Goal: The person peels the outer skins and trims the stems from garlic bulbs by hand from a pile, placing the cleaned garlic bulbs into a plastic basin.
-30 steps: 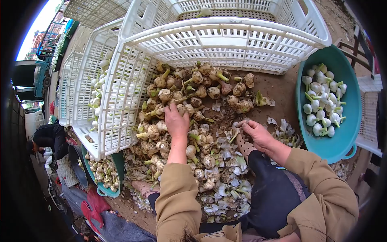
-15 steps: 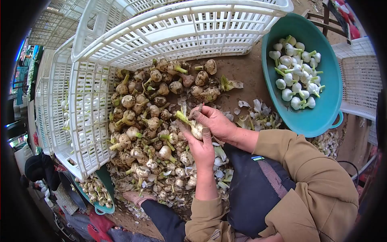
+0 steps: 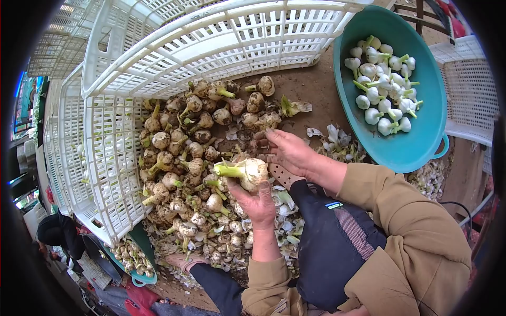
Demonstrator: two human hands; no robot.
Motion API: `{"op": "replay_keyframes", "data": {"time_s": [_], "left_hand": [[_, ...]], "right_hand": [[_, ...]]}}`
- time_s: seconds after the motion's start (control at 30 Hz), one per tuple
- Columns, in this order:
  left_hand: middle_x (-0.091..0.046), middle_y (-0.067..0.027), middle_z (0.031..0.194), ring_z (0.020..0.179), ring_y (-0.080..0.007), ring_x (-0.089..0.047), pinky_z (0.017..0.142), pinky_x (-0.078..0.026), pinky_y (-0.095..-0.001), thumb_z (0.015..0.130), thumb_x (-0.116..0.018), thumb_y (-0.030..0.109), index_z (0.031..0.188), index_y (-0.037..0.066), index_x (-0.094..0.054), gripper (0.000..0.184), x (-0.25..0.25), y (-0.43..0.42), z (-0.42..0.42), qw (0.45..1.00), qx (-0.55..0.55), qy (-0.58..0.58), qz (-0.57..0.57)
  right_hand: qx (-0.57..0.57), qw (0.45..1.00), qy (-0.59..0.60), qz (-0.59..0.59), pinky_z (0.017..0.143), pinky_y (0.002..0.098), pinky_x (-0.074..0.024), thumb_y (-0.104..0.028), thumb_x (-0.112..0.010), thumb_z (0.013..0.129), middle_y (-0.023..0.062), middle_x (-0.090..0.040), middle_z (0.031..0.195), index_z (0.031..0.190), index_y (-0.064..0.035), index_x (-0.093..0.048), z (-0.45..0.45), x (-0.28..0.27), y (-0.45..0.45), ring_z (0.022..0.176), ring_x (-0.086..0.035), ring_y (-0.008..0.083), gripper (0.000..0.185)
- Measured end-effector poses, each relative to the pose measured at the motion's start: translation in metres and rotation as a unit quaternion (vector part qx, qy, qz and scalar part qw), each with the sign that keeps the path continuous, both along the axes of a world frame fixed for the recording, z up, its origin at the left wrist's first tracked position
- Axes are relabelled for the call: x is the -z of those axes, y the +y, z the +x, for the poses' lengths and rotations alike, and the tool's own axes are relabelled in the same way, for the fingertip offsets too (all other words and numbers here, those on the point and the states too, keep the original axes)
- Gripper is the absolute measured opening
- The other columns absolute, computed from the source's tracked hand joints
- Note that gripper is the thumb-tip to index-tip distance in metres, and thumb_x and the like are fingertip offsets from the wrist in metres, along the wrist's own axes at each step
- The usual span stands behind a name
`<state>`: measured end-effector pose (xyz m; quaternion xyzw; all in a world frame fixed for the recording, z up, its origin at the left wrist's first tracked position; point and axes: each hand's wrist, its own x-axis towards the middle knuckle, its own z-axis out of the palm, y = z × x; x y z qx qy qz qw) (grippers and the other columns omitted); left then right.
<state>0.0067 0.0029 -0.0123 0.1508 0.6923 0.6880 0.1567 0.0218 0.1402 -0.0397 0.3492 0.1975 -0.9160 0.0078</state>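
A garlic bulb (image 3: pixel 255 171) with a green stalk lies in my left hand (image 3: pixel 255 205), held between the thumb and fingers, its stalk pointing left. My right hand (image 3: pixel 289 151) is just above and to the right of the bulb, apart from it, fingers spread and dirty at the tips. Beneath both hands spreads a heap of soil-stained garlic bulbs (image 3: pixel 195 150), with loose pale skins (image 3: pixel 287 216) by my lap. At the upper right, a teal tub (image 3: pixel 421 147) holds several clean white bulbs (image 3: pixel 383 87) with short green stalks.
White slatted crates (image 3: pixel 226 39) stand behind and to the left of the heap; the left one (image 3: pixel 113 158) has white bulbs in it. Another teal tub (image 3: pixel 142 278) with garlic is at the lower left, near a person in dark clothing (image 3: pixel 59 230). More peelings (image 3: pixel 337 142) lie by the large tub.
My right hand has come off the garlic bulb and moved up, fingers spreading. The bulb has turned in my left hand, its stalk now pointing left. The view has shifted slightly.
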Motion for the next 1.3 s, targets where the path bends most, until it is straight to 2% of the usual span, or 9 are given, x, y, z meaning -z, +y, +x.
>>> {"op": "replay_keyframes", "data": {"time_s": [0.17, 0.37, 0.53, 0.67, 0.93, 1.07, 1.13, 1.2, 1.3], "left_hand": [[-0.029, -0.0163, 0.141, 0.126, -0.0258, -0.034, 0.104, -0.03, -0.0378, 0.09, -0.054, 0.036, 0.141, 0.003, -0.013, 0.073, 0.009, -0.005, -0.02, 0.995, 0.066, 0.062, -0.038], [-0.062, -0.0092, 0.105, 0.1, -0.0244, -0.055, 0.086, -0.038, -0.0354, 0.08, -0.066, 0.023, 0.102, 0.006, -0.065, 0.028, -0.049, -0.016, -0.057, 0.814, 0.114, 0.433, -0.369], [-0.057, -0.0107, 0.075, 0.068, -0.0281, -0.056, 0.062, -0.044, -0.0344, 0.082, -0.061, 0.012, 0.093, 0.006, -0.063, 0.013, -0.036, -0.026, -0.075, 0.82, 0.136, 0.369, -0.416], [-0.063, -0.0089, 0.088, 0.072, -0.0152, -0.06, 0.063, -0.049, -0.0281, 0.091, -0.056, 0.016, 0.094, -0.001, -0.057, 0.017, -0.021, -0.041, -0.091, 0.916, 0.008, -0.387, -0.106], [-0.059, -0.001, 0.084, 0.06, -0.0085, -0.052, 0.043, -0.036, -0.0196, 0.092, -0.053, 0.023, 0.11, 0.007, -0.053, 0.024, 0.009, -0.019, -0.057, 0.795, -0.17, -0.553, 0.183], [-0.064, -0.0058, 0.087, 0.066, -0.0126, -0.06, 0.044, -0.039, -0.019, 0.094, -0.046, 0.038, 0.107, 0.004, -0.057, 0.038, 0.01, -0.043, -0.055, 0.948, -0.188, -0.25, -0.063], [-0.064, -0.01, 0.097, 0.099, -0.025, -0.058, 0.077, -0.049, -0.0405, 0.088, -0.056, 0.037, 0.085, 0.005, -0.07, 0.035, -0.005, -0.056, -0.063, 0.834, 0.102, 0.025, -0.542], [-0.06, -0.0131, 0.11, 0.114, -0.0275, -0.049, 0.093, -0.04, -0.0435, 0.082, -0.064, 0.031, 0.087, 0.005, -0.071, 0.028, -0.001, -0.054, -0.048, 0.701, 0.222, 0.211, -0.644], [-0.049, -0.0179, 0.125, 0.117, -0.0342, -0.045, 0.095, -0.041, -0.0397, 0.079, -0.067, 0.028, 0.116, 0.005, -0.057, 0.045, 0.016, -0.023, -0.044, 0.794, 0.206, 0.154, -0.551]], "right_hand": [[-0.108, 0.986, 0.098, -0.086, 0.082, 0.0314, -0.0508, -0.046, -0.053, 0.088, 0.0095, -0.058, 0.107, 0.12, -0.0032, -0.046, 0.021, -0.008, -0.011, 0.098, -0.058, 0.0178, 0.054], [-0.174, 0.962, 0.151, 0.147, 0.084, 0.0255, -0.0459, -0.034, -0.065, 0.084, 0.0048, -0.056, 0.108, 0.121, 0.0006, -0.046, 0.013, -0.009, -0.003, 0.099, -0.052, 0.0102, 0.055], [-0.25, 0.778, 0.212, 0.537, 0.091, 0.0334, -0.0439, -0.023, -0.074, 0.071, 0.0147, -0.049, 0.117, 0.116, -0.0021, -0.051, 0.013, -0.022, 0.002, 0.109, -0.051, 0.0267, 0.055], [-0.132, 0.617, 0.407, 0.66, 0.096, 0.038, -0.041, -0.003, -0.072, 0.066, 0.0086, -0.051, 0.12, 0.115, -0.0111, -0.055, 0.008, -0.013, 0.006, 0.112, -0.048, 0.0296, 0.053], [-0.168, 0.744, 0.252, 0.596, 0.097, 0.0358, -0.0389, -0.01, -0.069, 0.076, 0.0121, -0.05, 0.12, 0.118, -0.0083, -0.055, 0.014, 0.008, -0.016, 0.11, -0.051, 0.0288, 0.045], [-0.019, 0.894, -0.097, 0.437, 0.072, 0.025, -0.045, -0.029, -0.062, 0.086, 0.0053, -0.06, 0.091, 0.103, 0.0013, -0.058, 0.02, 0.063, 0.004, 0.079, -0.054, 0.0101, 0.035], [-0.015, 0.934, -0.15, 0.324, 0.074, 0.0237, -0.0423, -0.035, -0.057, 0.09, 0.0031, -0.059, 0.094, 0.101, 0.0006, -0.059, 0.029, 0.071, 0.02, 0.08, -0.051, 0.0091, 0.038], [0.039, 0.972, -0.114, 0.2, 0.08, 0.0249, -0.0394, -0.037, -0.055, 0.091, 0.0002, -0.059, 0.095, 0.104, -0.0028, -0.059, 0.038, 0.086, 0.02, 0.085, -0.049, 0.0084, 0.037], [0.054, 0.993, -0.074, 0.067, 0.079, 0.0269, -0.0424, -0.032, -0.058, 0.09, 0.0003, -0.06, 0.097, 0.108, -0.0058, -0.058, 0.042, 0.069, 0.023, 0.087, -0.053, 0.011, 0.032]]}}
